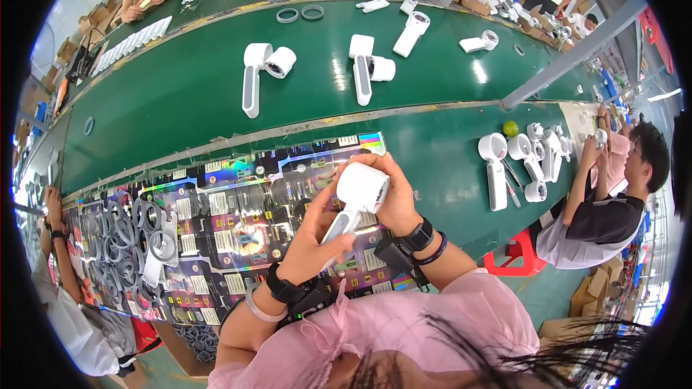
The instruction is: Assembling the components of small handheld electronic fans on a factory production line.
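In front of my chest I hold a white handheld fan [362,186] with a round drum-shaped head and a grey-faced handle. My left hand [316,236] is closed around the handle, thumb along its side. My right hand [397,198] wraps the far and right sides of the head. Below them lies a shiny printed sheet [249,209] covering the bench. On its left part sits a heap of grey rings [124,274], with a white fan part [153,268] among them.
Several white fans [497,173] stand and lie on the right of the bench by a green ball [510,128]. Beyond a raised ledge, more fans [251,90] and two grey rings [287,15] lie on the green belt [187,75]. Co-workers sit on both sides; a red stool [520,256] is at right.
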